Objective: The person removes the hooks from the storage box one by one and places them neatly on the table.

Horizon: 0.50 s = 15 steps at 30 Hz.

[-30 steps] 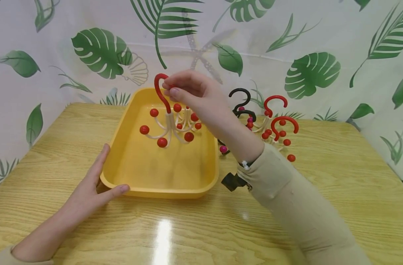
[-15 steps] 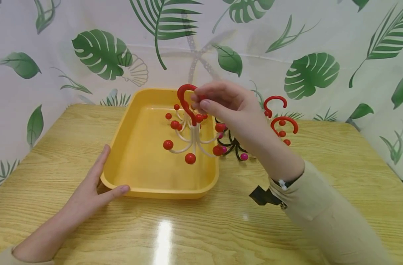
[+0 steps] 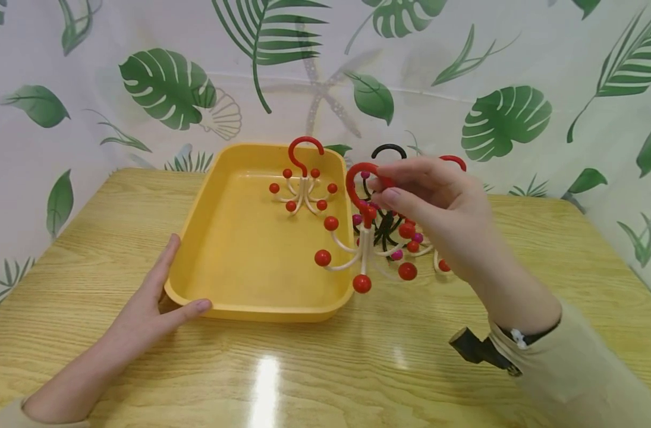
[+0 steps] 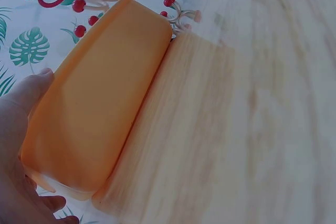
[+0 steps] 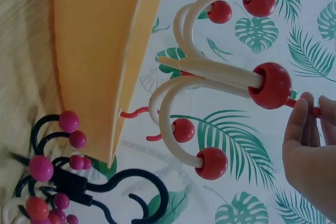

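My right hand (image 3: pixel 443 208) pinches the red hook of a white multi-arm hanger (image 3: pixel 367 244) with red ball tips. It hangs upright, overlapping the tray's right rim in the head view. In the right wrist view the same hanger (image 5: pixel 226 77) points sideways from the fingertips. My left hand (image 3: pixel 138 303) holds the near left corner of a yellow tray (image 3: pixel 261 309), thumb at the front rim and fingers along the left side. A second white hanger with a red hook (image 3: pixel 304 185) stands inside the tray near its back right corner.
Right of the tray, several more hangers stand on the wooden table (image 3: pixel 325 374). Black ones with magenta balls (image 5: pixel 71 179) show in the right wrist view; others, partly hidden by my right hand, have a red hook (image 3: pixel 453 161). A leaf-printed cloth (image 3: pixel 437 53) hangs behind.
My right hand has carried the held hanger from above the tray to the right and lower, past its right rim. The left hand and tray stay put.
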Available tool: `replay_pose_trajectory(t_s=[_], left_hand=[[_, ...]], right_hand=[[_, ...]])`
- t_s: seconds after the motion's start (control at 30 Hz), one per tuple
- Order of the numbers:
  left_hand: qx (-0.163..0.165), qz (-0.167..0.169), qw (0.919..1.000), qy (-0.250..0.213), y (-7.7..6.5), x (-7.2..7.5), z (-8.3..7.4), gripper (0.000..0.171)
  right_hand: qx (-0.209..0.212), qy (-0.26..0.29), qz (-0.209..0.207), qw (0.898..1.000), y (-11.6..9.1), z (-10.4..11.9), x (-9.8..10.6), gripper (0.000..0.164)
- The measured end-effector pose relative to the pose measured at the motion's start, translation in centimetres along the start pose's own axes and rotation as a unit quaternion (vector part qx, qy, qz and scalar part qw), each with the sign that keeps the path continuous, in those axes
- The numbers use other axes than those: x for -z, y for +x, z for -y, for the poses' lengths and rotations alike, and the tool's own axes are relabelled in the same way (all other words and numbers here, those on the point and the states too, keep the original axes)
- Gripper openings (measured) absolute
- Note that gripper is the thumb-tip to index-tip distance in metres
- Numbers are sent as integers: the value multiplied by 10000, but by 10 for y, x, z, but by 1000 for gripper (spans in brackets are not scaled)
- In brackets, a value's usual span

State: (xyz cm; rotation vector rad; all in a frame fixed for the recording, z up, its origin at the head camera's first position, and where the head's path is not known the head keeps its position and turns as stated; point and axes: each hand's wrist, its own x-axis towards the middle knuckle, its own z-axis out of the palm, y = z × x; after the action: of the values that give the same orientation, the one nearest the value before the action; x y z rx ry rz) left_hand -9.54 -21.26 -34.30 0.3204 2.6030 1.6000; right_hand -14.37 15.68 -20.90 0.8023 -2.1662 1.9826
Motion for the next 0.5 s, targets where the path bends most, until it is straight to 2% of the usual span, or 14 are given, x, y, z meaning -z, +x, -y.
replay_pose_trajectory(t_s=[0.27, 0.5], left_hand=[[-21, 17, 10000, 0, 1, 0, 0, 103], [-70, 18, 10000, -11, 1, 0, 0, 103]], right_hand=[[-443, -536, -416, 9967, -18, 0, 13, 25], [-606, -795, -428, 9941, -27, -8, 23, 25]])
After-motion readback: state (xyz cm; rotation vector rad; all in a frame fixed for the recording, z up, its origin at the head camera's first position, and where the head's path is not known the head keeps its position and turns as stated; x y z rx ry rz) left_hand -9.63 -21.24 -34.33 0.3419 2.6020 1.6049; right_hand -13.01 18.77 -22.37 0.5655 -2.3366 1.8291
